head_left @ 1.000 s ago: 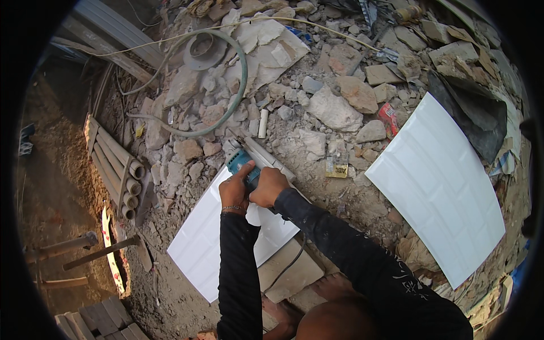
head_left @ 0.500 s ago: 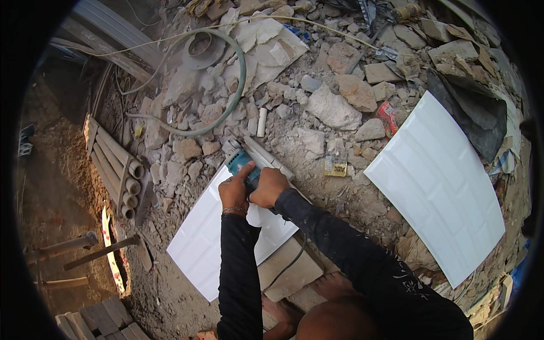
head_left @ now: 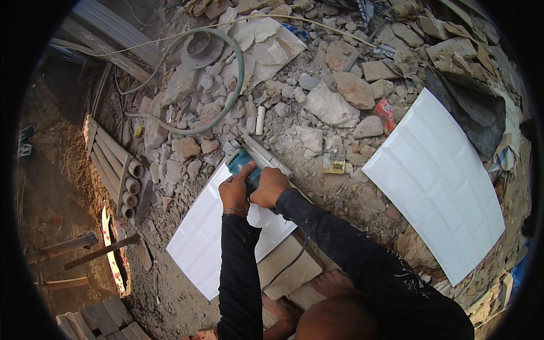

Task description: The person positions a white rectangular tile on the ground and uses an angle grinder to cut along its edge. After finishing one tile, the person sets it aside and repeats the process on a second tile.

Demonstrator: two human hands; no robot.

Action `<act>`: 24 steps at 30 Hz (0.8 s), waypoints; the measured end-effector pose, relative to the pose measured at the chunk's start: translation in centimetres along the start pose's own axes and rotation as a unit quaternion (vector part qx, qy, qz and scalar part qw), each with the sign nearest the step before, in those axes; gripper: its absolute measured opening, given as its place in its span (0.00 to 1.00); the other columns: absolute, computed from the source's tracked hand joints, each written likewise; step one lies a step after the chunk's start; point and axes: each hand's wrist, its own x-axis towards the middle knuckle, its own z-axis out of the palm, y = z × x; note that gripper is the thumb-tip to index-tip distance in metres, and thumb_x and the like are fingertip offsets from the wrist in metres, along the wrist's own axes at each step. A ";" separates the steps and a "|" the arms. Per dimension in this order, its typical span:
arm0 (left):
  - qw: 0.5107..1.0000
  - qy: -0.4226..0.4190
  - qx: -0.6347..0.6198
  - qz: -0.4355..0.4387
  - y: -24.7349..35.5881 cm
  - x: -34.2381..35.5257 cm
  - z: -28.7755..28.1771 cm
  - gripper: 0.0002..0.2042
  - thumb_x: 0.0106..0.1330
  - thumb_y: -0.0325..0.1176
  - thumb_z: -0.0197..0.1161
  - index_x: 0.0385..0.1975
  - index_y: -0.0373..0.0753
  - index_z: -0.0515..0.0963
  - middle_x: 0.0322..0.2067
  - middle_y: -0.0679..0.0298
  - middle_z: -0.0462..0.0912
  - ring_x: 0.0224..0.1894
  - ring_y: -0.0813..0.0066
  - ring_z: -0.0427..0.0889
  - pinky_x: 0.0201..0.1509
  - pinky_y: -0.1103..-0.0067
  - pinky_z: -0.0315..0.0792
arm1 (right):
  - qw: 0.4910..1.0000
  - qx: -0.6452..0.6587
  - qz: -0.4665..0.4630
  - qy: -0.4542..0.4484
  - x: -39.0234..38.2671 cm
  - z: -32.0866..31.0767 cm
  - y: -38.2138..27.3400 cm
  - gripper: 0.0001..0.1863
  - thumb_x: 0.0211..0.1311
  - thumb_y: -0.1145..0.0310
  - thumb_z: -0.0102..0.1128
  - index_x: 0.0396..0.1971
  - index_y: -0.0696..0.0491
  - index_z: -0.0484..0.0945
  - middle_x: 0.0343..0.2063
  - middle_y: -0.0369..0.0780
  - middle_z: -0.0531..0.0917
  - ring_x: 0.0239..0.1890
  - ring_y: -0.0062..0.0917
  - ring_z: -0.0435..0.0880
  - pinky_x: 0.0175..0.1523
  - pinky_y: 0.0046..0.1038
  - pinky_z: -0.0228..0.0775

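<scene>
Both my hands are closed round a teal angle grinder (head_left: pixel 239 161). My left hand (head_left: pixel 234 191) grips its body from the left, and my right hand (head_left: pixel 268 189) holds it from the right. The grinder's head is at the far edge of a white tile (head_left: pixel 198 249) with a brick-like relief; whether its disc touches the tile I cannot make out. A dark cord (head_left: pixel 290 264) runs back from the tool towards my feet. The tile rests partly on a beige slab (head_left: pixel 286 271). Pale strips (head_left: pixel 266 153) lie along the tile's far edge.
To the right lies a second white tile (head_left: pixel 442 187). Rubble and stones (head_left: pixel 331 106) cover the ground beyond my hands, with a green hose (head_left: pixel 240 73) looped over them. At left are bundled pipes (head_left: pixel 116 164) beside a dug-out drop. Stacked bricks (head_left: pixel 105 317) stand at lower left.
The view has shifted very slightly. My hands keep the same grip on the grinder, which stays at the tile's far edge.
</scene>
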 end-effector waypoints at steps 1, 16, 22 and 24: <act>1.000 -0.004 -0.004 0.001 -0.1 0.0 0.0 0.17 0.56 0.26 0.80 0.36 0.20 0.80 0.34 0.52 0.86 0.29 0.63 0.87 0.35 0.69 0.85 | 1.000 0.000 0.001 0.000 0.0 0.0 0.1 0.27 0.42 0.63 0.76 0.43 0.63 0.84 0.47 0.56 0.86 0.53 0.47 0.86 0.59 0.38 0.80; 1.000 0.003 0.000 -0.003 -0.8 -1.3 0.2 0.17 0.55 0.25 0.80 0.37 0.20 0.80 0.35 0.52 0.86 0.31 0.63 0.87 0.36 0.69 0.85 | 1.000 -0.013 -0.008 0.010 -1.0 0.2 1.1 0.27 0.42 0.63 0.76 0.42 0.64 0.84 0.46 0.57 0.86 0.52 0.47 0.87 0.58 0.38 0.80; 1.000 -0.001 -0.001 0.002 -1.2 -1.5 0.0 0.18 0.55 0.26 0.80 0.38 0.20 0.80 0.35 0.52 0.86 0.30 0.64 0.87 0.36 0.70 0.85 | 1.000 -0.010 -0.004 0.003 -1.2 0.3 1.5 0.27 0.43 0.63 0.76 0.43 0.64 0.84 0.47 0.57 0.86 0.53 0.47 0.86 0.59 0.38 0.80; 1.000 -0.001 0.000 0.002 -1.4 -1.6 0.0 0.18 0.55 0.26 0.80 0.38 0.20 0.80 0.35 0.52 0.86 0.30 0.65 0.87 0.36 0.70 0.85 | 1.000 -0.009 -0.003 0.002 -1.4 0.2 1.6 0.27 0.43 0.62 0.76 0.43 0.64 0.83 0.47 0.57 0.86 0.53 0.47 0.86 0.59 0.38 0.80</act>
